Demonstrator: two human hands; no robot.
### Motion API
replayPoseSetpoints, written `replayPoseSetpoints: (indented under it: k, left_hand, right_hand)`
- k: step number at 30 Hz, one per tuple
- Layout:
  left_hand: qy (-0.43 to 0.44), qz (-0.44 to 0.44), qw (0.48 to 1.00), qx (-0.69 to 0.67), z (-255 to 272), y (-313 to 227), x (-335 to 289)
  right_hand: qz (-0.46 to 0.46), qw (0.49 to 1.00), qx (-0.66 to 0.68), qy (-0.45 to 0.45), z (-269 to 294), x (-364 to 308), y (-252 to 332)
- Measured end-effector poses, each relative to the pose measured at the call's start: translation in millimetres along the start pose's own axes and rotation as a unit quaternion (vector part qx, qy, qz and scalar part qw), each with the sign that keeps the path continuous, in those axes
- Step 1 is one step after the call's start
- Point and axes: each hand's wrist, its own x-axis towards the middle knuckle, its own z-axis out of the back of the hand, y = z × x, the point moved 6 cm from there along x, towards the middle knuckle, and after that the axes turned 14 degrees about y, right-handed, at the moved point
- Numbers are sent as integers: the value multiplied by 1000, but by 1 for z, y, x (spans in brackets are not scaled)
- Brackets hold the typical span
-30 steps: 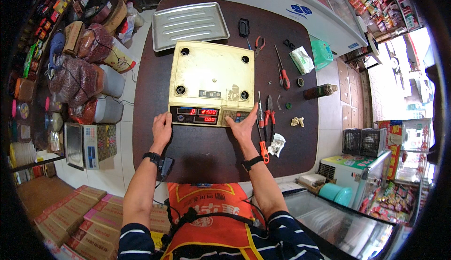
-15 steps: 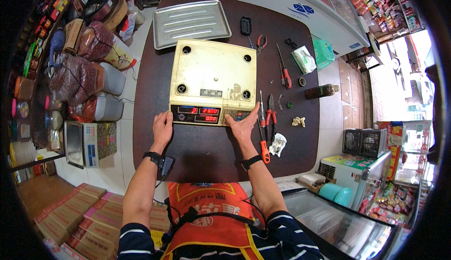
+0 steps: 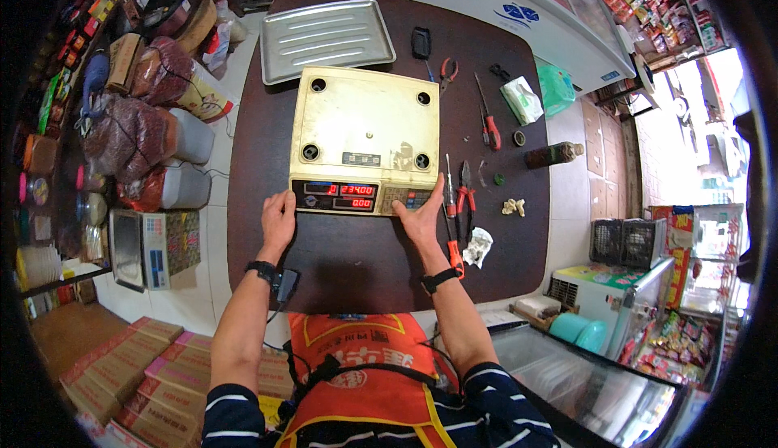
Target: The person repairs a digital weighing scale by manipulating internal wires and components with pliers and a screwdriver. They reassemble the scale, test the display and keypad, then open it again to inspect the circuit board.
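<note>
A cream-yellow electronic weighing scale (image 3: 369, 120) lies on the dark table with its pan off, showing a bare top with a round socket near each corner. Red digits glow on its front display (image 3: 336, 195). My left hand (image 3: 278, 223) grips the scale's front left corner, fingers together against its side. At the front right corner my right hand (image 3: 421, 215) holds on, thumb pressing the keypad (image 3: 403, 198) and fingers along the side. Right beside that hand lie a long screwdriver (image 3: 454, 241) with a red handle and red-handled pliers (image 3: 465, 193).
The metal pan (image 3: 324, 39) sits behind the scale, touching or nearly touching it. Along the table's right lie another screwdriver (image 3: 489, 124), pliers (image 3: 447, 71), a tissue pack (image 3: 521, 100), a tape roll (image 3: 519, 138), a dark bottle (image 3: 555, 155) and crumpled tissue (image 3: 477, 247).
The lit number in the display's upper right window has gained a digit. My right thumb stays on the keypad, and both hands keep their places on the scale.
</note>
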Motion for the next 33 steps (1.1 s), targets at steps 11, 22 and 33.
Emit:
replayPoseSetpoints:
  k: [11,22,33]
  left_hand:
    - [21,21,999,10,0,1,2]
    - [19,13,1000,18,1,-2,2]
    - [14,6,1000,14,0,-1,1]
  right_hand:
    - [2,1000,24,-14,-2,1,-3]
    - [29,998,47,6,0,6,-15]
    - [21,995,98,11,1,8,-21]
